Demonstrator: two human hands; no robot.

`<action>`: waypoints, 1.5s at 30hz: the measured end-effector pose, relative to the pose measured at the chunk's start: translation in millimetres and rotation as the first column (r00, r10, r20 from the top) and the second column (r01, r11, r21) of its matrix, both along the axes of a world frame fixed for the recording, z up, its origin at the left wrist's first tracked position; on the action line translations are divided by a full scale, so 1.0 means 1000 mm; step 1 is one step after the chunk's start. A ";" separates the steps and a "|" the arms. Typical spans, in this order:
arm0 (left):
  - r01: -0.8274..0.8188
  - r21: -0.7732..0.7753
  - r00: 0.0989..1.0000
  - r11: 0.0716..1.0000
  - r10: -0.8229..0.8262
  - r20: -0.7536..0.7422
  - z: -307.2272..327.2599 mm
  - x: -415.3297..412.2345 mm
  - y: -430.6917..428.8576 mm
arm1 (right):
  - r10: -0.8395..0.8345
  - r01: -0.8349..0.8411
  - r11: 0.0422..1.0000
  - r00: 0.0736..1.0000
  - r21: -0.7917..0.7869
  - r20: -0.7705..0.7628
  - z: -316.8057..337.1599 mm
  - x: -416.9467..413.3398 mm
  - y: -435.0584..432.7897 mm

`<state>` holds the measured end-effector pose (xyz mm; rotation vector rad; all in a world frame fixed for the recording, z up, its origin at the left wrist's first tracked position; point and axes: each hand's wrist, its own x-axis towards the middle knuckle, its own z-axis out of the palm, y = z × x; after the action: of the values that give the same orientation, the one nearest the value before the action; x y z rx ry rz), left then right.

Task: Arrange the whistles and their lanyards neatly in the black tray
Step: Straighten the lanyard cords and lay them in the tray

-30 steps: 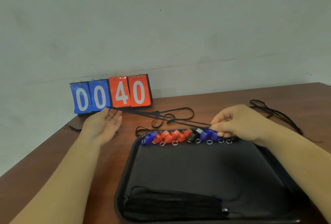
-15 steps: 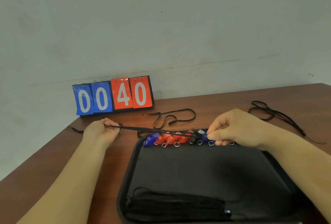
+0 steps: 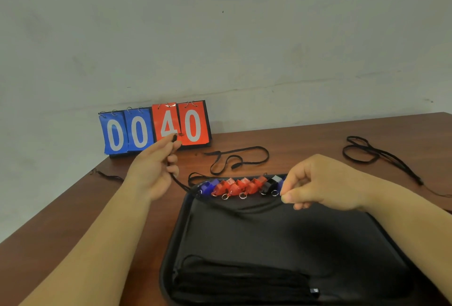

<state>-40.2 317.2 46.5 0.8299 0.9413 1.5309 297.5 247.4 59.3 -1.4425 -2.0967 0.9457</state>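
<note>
Brown wood forms the table [image 3: 61, 220], which meets a pale wall at the back; near its far left edge lies a short black cord [image 3: 107, 176]; just right of that a flip scoreboard [image 3: 156, 127] stands against the wall, two blue cards reading 00 and two red cards reading 40. In front of it the left hand [image 3: 151, 171] is raised off the table; its grip is narrow, thumb and forefinger pinching the end of the held lanyard [image 3: 178, 181], which drops past the curled fingers to the far left corner of the black tray [image 3: 164, 269]. From there the strand shows only faintly against the tray's dark floor. A row of whistles [image 3: 238, 187] lies side by side along the tray's far edge: blue, three red, black, then another blue partly hidden, their split rings turned toward the person. At the near edge of the tray sits a bundle of lanyards [image 3: 239, 283], laid lengthwise. Beyond the tray a loose lanyard [image 3: 241, 158] lies looped on the table. The right hand [image 3: 322, 183] hovers over the right end of the whistle row; its grip is pinched tight, thumb against forefinger, on the other end of the held lanyard, the remaining fingers curled under. Far right, well apart from the tray, a second loose lanyard [image 3: 367, 152] trails toward the table's edge.
</note>
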 end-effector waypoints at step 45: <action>0.367 0.075 0.368 0.927 -0.071 -0.927 0.002 0.093 -0.075 | -0.101 0.154 0.974 0.951 0.166 -0.291 -0.006 -0.013 -0.001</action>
<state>52.5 242.1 48.5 2.0662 1.3178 0.8525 284.4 246.7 53.2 -1.2516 -1.8090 0.8249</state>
